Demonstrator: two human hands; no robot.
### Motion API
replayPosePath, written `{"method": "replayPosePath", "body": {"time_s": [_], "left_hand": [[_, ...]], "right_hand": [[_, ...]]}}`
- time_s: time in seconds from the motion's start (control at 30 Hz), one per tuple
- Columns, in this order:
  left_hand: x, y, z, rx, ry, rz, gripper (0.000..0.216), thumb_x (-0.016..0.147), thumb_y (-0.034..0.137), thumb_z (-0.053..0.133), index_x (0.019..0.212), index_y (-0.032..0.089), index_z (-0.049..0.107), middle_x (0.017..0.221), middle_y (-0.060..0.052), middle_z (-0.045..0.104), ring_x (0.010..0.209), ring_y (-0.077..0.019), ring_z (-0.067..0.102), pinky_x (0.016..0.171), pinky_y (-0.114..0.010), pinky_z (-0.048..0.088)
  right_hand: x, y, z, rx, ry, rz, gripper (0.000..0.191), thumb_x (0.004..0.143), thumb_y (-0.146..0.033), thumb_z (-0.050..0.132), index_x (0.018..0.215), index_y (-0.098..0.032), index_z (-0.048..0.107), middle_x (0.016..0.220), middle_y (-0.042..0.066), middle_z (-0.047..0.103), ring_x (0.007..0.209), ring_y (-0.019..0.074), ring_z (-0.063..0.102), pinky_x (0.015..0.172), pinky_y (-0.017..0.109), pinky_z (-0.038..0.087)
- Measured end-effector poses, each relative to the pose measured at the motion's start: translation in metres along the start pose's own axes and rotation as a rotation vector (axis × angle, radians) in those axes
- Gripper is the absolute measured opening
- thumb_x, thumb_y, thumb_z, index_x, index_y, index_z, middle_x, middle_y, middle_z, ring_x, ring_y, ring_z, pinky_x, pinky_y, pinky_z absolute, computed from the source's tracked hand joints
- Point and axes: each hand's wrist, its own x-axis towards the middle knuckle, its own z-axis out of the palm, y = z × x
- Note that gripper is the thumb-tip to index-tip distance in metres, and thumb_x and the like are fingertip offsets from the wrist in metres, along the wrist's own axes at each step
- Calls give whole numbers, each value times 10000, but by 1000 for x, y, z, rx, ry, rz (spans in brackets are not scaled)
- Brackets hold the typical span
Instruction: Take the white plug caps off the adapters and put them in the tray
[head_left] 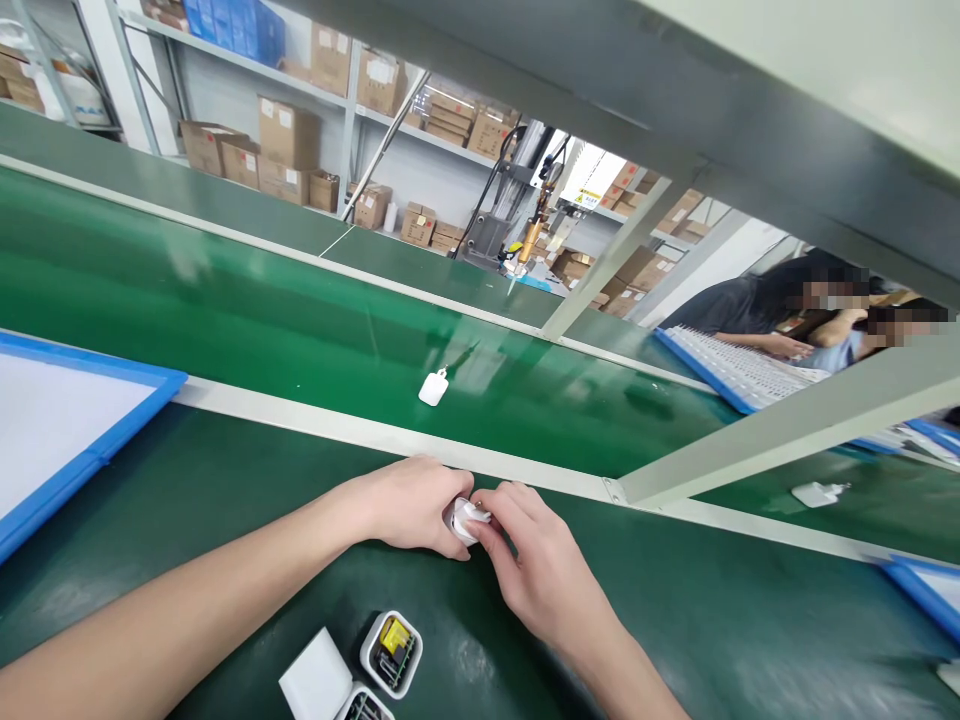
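Note:
My left hand (pixel 409 505) is closed around a small white plug charger (pixel 462 522), just in front of the pale rail. From the other side, the fingers of my right hand (pixel 536 560) pinch the charger's plug end. Part of the charger is hidden behind the fingers of both hands. Nearer to me on the dark green bench lies an open charger housing (pixel 394 655), with a yellow part and circuit board showing inside. Beside it are a white casing (pixel 318 678) and a second open housing (pixel 364 708), cut off by the bottom edge.
Beyond the rail (pixel 337 428) runs a green conveyor belt (pixel 225 300) carrying a white charger (pixel 433 388) and another charger (pixel 819 494) farther right. A slanting metal post (pixel 787 430) rises at right. A blue-edged tray (pixel 67 420) is at left. Two people sit across the line.

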Motion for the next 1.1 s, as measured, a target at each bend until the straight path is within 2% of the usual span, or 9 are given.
{"method": "replayPosePath", "body": {"time_s": [0.13, 0.33, 0.8, 1.1], "left_hand": [[0, 2, -1, 16, 1, -4, 318, 713, 440, 768, 837, 216, 579, 864, -39, 718, 792, -259, 679, 570, -294, 381], [0, 3, -4, 40, -31, -15, 346, 730, 459, 761, 920, 212, 610, 900, -54, 725, 811, -271, 683, 578, -300, 386], [2, -3, 0, 52, -4, 6, 329, 712, 462, 760, 852, 219, 589, 827, -47, 713, 774, -277, 693, 558, -310, 387], [1, -1, 0, 42, 0, 0, 323, 699, 445, 770, 801, 221, 560, 767, -32, 690, 745, -259, 671, 553, -301, 369]], "right_hand": [[0, -4, 0, -66, -2, 19, 168, 1029, -162, 441, 904, -210, 542, 816, 47, 567, 737, 217, 509, 640, 335, 415], [2, -1, -2, 6, -9, 63, 111, 1038, -188, 482, 958, -219, 552, 830, 31, 576, 734, 202, 534, 629, 317, 416], [7, -1, -5, -57, -80, 0, 162, 1044, -185, 440, 986, -227, 586, 793, 38, 580, 715, 214, 510, 625, 334, 402], [4, -6, 1, -204, -45, 21, 212, 1028, -187, 441, 848, -208, 550, 767, 43, 574, 694, 206, 485, 633, 339, 380]]}}
